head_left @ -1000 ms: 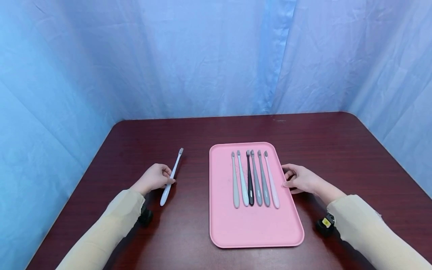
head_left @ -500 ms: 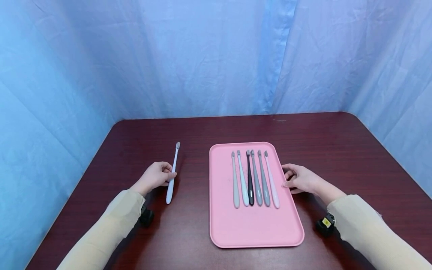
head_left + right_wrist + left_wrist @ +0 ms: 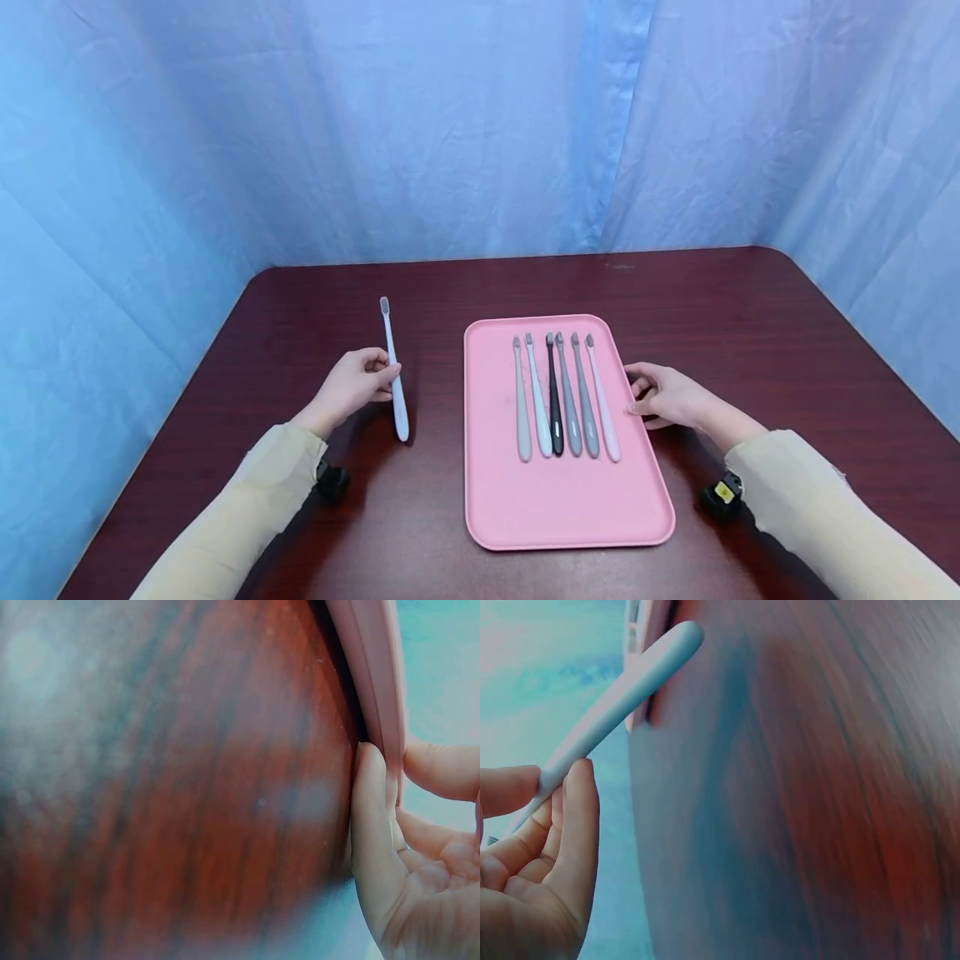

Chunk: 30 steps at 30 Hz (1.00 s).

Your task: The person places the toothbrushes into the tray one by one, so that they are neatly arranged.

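My left hand [image 3: 358,385] pinches a pale white-lavender toothbrush [image 3: 398,407] by its handle, left of the tray. The brush head points away from me, bristles facing up, and a shadow lies beside the handle on the table. In the left wrist view the thick handle end [image 3: 656,664] sticks out past the thumb and fingers. My right hand [image 3: 667,396] grips the right rim of a pink tray [image 3: 570,508], thumb on top and fingers at the outer side. Several toothbrushes lie side by side on the tray, among them a black one [image 3: 555,408] and a pale pink one [image 3: 606,417].
The dark red-brown wooden table [image 3: 420,517] has rounded far corners. Blue curtains [image 3: 465,125] hang behind it and along both sides. A small black device [image 3: 330,482] sits at the left wrist, another [image 3: 722,497] at the right.
My left hand has risen slightly and shifted right with the toothbrush. The brush has turned, its head swinging left and its handle end right. The right hand keeps its place on the tray.
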Motion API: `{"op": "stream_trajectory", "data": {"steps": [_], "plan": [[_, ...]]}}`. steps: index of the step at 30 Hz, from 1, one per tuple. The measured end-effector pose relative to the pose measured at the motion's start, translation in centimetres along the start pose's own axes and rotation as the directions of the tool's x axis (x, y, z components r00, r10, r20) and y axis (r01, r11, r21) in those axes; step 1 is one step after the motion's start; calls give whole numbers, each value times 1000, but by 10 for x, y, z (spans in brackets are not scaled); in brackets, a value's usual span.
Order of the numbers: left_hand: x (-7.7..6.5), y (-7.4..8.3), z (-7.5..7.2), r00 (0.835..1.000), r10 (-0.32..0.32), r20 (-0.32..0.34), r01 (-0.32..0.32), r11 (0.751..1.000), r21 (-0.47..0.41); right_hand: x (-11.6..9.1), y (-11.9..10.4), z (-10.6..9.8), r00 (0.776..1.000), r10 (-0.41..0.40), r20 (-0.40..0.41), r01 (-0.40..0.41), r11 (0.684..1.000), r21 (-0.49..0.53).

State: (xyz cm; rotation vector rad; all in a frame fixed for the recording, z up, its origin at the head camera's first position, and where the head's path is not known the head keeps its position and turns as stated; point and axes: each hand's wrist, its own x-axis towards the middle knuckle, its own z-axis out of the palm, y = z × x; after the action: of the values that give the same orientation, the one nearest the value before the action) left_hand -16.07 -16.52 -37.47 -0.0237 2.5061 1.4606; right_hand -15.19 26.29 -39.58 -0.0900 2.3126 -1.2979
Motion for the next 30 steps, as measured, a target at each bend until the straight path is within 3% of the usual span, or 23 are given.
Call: {"op": "stream_trajectory", "data": {"steps": [11, 21, 30], "plan": [[-8, 20, 22, 995, 98, 22, -96, 992, -83, 1, -1, 1, 1000, -6, 9, 6, 1000, 5], [-8, 41, 62, 983, 143, 115, -121, 976, -182, 1, -1, 0, 1000, 4, 16, -4, 1000, 7], [2, 54, 87, 972, 168, 164, -142, 977, -162, 2, -1, 1, 1000, -8, 17, 8, 1000, 11]]}}
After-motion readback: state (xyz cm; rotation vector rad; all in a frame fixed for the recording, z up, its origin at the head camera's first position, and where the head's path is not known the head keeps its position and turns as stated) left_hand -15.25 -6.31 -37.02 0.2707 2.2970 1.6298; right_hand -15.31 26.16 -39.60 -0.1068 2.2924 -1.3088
